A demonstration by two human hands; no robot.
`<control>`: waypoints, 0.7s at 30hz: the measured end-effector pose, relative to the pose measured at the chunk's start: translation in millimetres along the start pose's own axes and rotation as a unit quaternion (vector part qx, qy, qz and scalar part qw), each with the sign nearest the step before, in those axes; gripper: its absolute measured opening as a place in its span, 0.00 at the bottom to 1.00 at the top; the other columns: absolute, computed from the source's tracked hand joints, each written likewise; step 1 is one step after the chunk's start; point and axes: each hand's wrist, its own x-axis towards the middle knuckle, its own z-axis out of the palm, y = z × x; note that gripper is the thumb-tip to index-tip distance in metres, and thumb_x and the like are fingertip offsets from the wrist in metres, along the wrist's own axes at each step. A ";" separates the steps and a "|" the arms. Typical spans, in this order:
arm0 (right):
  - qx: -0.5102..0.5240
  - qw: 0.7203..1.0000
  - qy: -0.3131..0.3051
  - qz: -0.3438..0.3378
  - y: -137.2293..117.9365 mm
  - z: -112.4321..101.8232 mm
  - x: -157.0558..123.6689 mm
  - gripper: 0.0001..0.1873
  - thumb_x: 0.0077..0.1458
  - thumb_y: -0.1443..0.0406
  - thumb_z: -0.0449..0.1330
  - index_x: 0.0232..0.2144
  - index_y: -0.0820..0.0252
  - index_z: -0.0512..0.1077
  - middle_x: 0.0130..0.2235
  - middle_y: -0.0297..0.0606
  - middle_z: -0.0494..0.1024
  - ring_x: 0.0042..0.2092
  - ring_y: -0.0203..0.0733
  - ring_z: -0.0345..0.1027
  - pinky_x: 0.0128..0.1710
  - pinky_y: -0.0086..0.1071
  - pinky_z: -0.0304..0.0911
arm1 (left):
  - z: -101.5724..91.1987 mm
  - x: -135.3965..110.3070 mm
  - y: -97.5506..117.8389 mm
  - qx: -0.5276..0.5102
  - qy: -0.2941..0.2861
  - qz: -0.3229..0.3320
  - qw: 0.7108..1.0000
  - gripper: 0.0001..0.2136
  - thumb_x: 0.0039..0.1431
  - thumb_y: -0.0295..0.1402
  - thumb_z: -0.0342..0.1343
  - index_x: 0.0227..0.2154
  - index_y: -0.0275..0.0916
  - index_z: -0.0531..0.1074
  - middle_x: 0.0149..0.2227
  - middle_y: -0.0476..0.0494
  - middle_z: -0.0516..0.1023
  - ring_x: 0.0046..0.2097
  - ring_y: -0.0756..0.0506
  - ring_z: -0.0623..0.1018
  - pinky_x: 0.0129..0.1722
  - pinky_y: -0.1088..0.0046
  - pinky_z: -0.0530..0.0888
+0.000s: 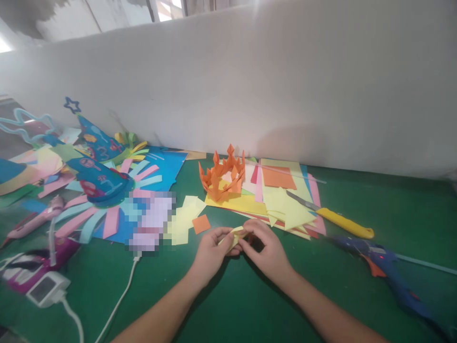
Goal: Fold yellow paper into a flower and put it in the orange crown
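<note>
Centrally: one folded piece of pale yellow paper (237, 233), held between the pinched fingers of left hand (214, 247) and right hand (267, 245), above green table (235, 305). Beyond it: orange paper crown (216, 192), upright, open-topped, yellow paper showing through its ring. Orange paper square (202, 224), flat, near the left hand. Left side: farther blue hat (102, 140), numeral 3 legible; nearer blue hat (103, 180), markings blurred. Right side: yellow-handled knife (344, 223), blade over stacked paper (285, 209); blue glue gun (391, 269), red light showing.

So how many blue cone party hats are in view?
2 clear ones, both on the left: a nearer blue hat and a farther blue hat behind it. A cut-off blue piece at the left edge may be another.
</note>
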 end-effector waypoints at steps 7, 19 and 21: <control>-0.082 0.996 0.014 -0.019 1.1 -0.9 -1.7 0.05 0.50 0.71 0.57 0.27 0.57 0.69 0.37 0.38 0.69 0.40 0.43 0.66 0.37 0.34 0.63 | -4.9 2.5 -5.8 0.043 -0.034 0.039 0.998 0.15 0.45 0.36 0.63 0.35 0.33 0.72 0.30 0.45 0.78 0.30 0.51 0.75 0.35 0.75 0.74; -0.128 0.988 0.034 -0.078 -1.8 -4.0 -0.7 0.05 0.50 0.69 0.58 0.27 0.56 0.73 0.36 0.39 0.70 0.41 0.44 0.65 0.39 0.38 0.62 | -4.1 3.0 -9.0 0.040 0.000 0.049 0.998 0.13 0.47 0.33 0.61 0.36 0.33 0.71 0.29 0.45 0.77 0.27 0.52 0.75 0.33 0.74 0.74; -0.127 0.988 0.030 -0.079 -3.6 -4.4 -1.0 0.05 0.50 0.69 0.57 0.28 0.56 0.73 0.36 0.40 0.70 0.41 0.45 0.65 0.39 0.39 0.62 | -4.9 3.0 -9.1 0.045 0.002 0.053 0.998 0.13 0.48 0.34 0.61 0.37 0.33 0.72 0.33 0.44 0.77 0.29 0.51 0.76 0.35 0.73 0.75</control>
